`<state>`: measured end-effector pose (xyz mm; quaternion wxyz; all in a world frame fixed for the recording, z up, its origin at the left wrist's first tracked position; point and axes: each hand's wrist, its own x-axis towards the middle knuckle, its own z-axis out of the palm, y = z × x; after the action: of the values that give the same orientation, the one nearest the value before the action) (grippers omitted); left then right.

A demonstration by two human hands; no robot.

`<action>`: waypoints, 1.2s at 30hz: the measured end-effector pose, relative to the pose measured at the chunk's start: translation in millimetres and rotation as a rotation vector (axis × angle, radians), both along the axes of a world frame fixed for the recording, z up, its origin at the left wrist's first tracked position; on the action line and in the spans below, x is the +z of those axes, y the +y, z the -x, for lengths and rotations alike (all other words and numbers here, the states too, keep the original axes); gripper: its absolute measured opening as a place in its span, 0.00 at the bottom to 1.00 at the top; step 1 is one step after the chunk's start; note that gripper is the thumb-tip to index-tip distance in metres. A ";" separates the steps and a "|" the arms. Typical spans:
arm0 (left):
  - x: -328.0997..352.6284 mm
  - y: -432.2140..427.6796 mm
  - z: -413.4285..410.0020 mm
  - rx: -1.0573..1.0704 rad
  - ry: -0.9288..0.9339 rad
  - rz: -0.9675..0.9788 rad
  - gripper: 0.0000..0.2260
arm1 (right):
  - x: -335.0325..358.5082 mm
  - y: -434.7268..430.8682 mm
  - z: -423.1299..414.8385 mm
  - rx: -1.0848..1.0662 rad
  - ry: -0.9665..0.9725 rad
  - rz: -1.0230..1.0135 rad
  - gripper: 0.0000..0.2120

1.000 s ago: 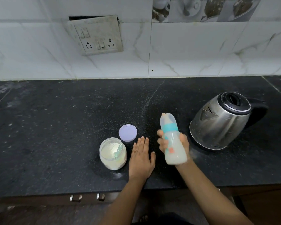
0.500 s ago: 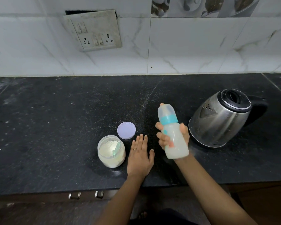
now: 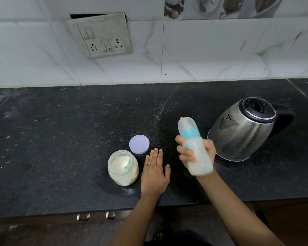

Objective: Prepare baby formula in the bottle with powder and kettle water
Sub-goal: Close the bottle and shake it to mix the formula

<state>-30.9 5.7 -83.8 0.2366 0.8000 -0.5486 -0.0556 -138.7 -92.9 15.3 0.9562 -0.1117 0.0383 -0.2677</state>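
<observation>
Bottle [image 3: 198, 153] nearer kettle [image 3: 242, 132] than before; jar [image 3: 123, 168], lid [image 3: 139, 144] leftward

Head cam, looks down at counter [image 3: 60, 139].

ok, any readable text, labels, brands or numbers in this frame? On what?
No text can be read.
bottle: any print on its side is motion-blurred, unreadable.
powder jar, lid, kettle, socket plate: no lettering visible.
</observation>
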 end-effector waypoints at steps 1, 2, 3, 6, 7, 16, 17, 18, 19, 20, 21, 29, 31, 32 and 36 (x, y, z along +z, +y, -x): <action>-0.3 0.0 0.0 -0.002 -0.001 0.000 0.27 | -1.6 0.5 0.9 0.006 0.020 0.034 0.23; -0.4 -0.4 0.0 -0.002 -0.002 -0.003 0.27 | 4.1 1.5 0.4 0.010 0.046 0.036 0.22; -0.6 -1.2 0.1 0.002 -0.004 -0.005 0.27 | 5.7 1.0 -0.3 0.009 0.072 0.025 0.22; -0.9 -1.5 0.0 0.005 0.000 -0.003 0.27 | -7.3 -2.6 7.3 -0.083 0.154 -0.110 0.32; -0.6 -1.1 -0.1 0.002 0.004 0.000 0.27 | -10.7 -3.4 7.6 -0.103 0.170 -0.128 0.33; -1.2 -1.8 0.1 0.001 0.008 -0.003 0.27 | 0.3 -11.4 16.0 0.039 0.093 0.116 0.43; -1.5 -1.6 0.1 0.001 0.007 -0.002 0.27 | 3.5 -12.4 16.3 0.081 0.051 0.170 0.39; -1.9 -1.5 -0.1 0.002 0.004 -0.004 0.27 | 10.8 -12.5 13.7 0.103 0.014 0.176 0.35; -2.6 -1.6 -0.5 0.005 0.000 -0.004 0.27 | 17.0 -11.8 11.0 0.114 -0.034 0.155 0.32; -3.0 -2.1 -0.8 0.007 0.000 -0.002 0.28 | 20.1 -10.7 9.8 0.129 -0.091 0.098 0.31; -3.3 -2.2 -0.7 0.008 0.001 0.001 0.28 | 19.3 -10.9 10.1 0.134 -0.122 0.043 0.31; -4.1 -1.3 -0.9 -0.001 -0.005 -0.003 0.29 | 4.3 -12.3 10.8 -0.024 0.040 -0.019 0.35; -2.9 -1.6 -0.5 -0.002 0.002 -0.009 0.28 | 2.0 -12.0 13.1 0.058 -0.077 0.003 0.33; -2.6 -1.8 -0.7 -0.004 0.003 -0.012 0.28 | 4.2 -10.4 13.9 0.063 -0.014 0.068 0.30; -3.3 -2.6 -0.9 0.004 -0.003 -0.016 0.28 | 3.6 -16.6 8.1 -0.147 0.143 0.020 0.36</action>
<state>-30.0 3.0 -87.1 0.2296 0.8029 -0.5470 -0.0583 -146.8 -109.5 18.9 0.9276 -0.1371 0.1119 -0.3290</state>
